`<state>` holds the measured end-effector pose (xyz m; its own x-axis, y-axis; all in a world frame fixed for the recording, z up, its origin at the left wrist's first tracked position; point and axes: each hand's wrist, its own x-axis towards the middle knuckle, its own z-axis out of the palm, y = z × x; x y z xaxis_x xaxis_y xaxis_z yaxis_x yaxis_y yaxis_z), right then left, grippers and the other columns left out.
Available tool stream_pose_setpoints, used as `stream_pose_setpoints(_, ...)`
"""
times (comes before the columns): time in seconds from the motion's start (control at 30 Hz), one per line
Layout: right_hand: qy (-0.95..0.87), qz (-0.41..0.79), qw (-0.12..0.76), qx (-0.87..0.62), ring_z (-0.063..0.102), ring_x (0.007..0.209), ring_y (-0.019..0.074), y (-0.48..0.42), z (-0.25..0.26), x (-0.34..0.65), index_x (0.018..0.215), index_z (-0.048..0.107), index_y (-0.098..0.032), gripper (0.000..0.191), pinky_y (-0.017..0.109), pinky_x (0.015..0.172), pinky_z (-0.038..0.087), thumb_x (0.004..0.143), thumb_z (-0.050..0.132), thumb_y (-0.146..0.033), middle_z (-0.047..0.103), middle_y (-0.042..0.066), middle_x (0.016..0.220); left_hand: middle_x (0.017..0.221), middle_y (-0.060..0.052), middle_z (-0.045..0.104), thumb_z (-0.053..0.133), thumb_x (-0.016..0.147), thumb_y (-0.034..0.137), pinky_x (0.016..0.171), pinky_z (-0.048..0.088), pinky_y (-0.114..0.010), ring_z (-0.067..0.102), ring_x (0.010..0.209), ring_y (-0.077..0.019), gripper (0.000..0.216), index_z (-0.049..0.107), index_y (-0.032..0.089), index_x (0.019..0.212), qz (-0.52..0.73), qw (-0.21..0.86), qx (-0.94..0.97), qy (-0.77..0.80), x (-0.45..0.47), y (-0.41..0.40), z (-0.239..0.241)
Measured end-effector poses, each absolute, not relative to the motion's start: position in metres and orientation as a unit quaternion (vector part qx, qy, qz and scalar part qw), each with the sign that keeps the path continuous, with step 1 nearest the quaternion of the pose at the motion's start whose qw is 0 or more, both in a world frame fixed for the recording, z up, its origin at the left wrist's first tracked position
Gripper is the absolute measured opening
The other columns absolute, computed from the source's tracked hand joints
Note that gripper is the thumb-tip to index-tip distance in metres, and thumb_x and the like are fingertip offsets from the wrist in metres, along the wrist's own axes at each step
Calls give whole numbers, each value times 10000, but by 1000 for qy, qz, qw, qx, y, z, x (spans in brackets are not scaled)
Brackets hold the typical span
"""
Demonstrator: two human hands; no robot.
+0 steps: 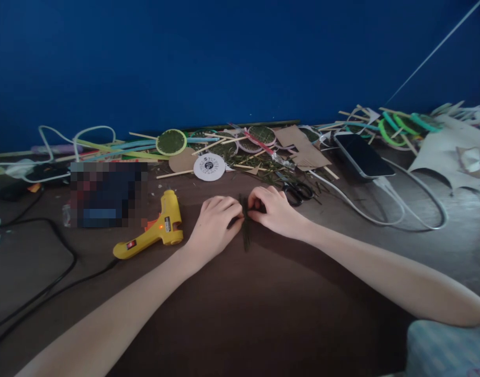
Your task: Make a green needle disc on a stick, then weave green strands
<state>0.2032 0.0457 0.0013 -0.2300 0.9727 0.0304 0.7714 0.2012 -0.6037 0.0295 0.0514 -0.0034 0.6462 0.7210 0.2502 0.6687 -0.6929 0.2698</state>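
Note:
A thin bundle of dark green, grass-like strands (246, 235) stands out between my two hands over the brown table (240, 314). My left hand (220, 217) is closed in a pinch on the bundle's left side. From the other side my right hand (273, 209) pinches the same strands, its fingers curled. Fingertips hide part of the bundle. Just behind my right hand lie black-handled scissors (298, 192). Left of my left hand, a yellow hot glue gun (161, 228) rests on its side with an orange light lit.
Wooden sticks, green strands and green-filled rings (171, 142) clutter the back by the blue wall (224, 63). A white round label (209, 167) lies in front. At right are a phone (363, 155) with a white cable and cut cardboard (451, 152). Black cords (73, 256) run left.

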Motion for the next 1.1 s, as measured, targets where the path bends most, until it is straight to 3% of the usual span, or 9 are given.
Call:
stream_pose_setpoints(0.43,-757,214,234,-571,463,828,184,43,-2,204,749,520,-200,36,315,723,271,734,546,-180,568,3,770,864,-20,592,532,835,175,822,383,-355,509,898,-206,58,524,190,780,178,81,904,381,29,52,-4)
stream_pose_setpoints(0.73,-774,144,321,-527,494,795,176,38,-6,206,769,520,-193,90,312,743,375,780,473,-117,588,31,771,910,-23,606,537,822,148,859,376,-361,517,947,-207,51,536,189,852,191,96,902,376,26,51,-3)
stream_pose_setpoints(0.9,-730,165,390,-536,503,670,126,56,2,221,773,554,-179,108,268,628,419,758,485,-98,565,32,836,896,-21,609,529,823,139,847,383,-359,529,918,-200,61,539,188,856,201,103,898,377,25,51,-2)
stream_pose_setpoints(1.0,-709,170,370,-576,501,651,118,76,9,233,711,575,-166,89,273,650,427,718,537,-87,555,28,809,896,-25,613,510,822,112,862,377,-359,531,923,-196,79,538,180,852,222,106,896,370,24,51,-2)
stream_pose_setpoints(1.1,-728,168,292,-597,492,657,128,97,12,238,712,596,-176,54,288,679,403,710,592,-123,576,10,740,893,-31,605,485,813,85,859,380,-359,533,923,-196,107,527,177,850,244,111,888,374,23,51,-1)
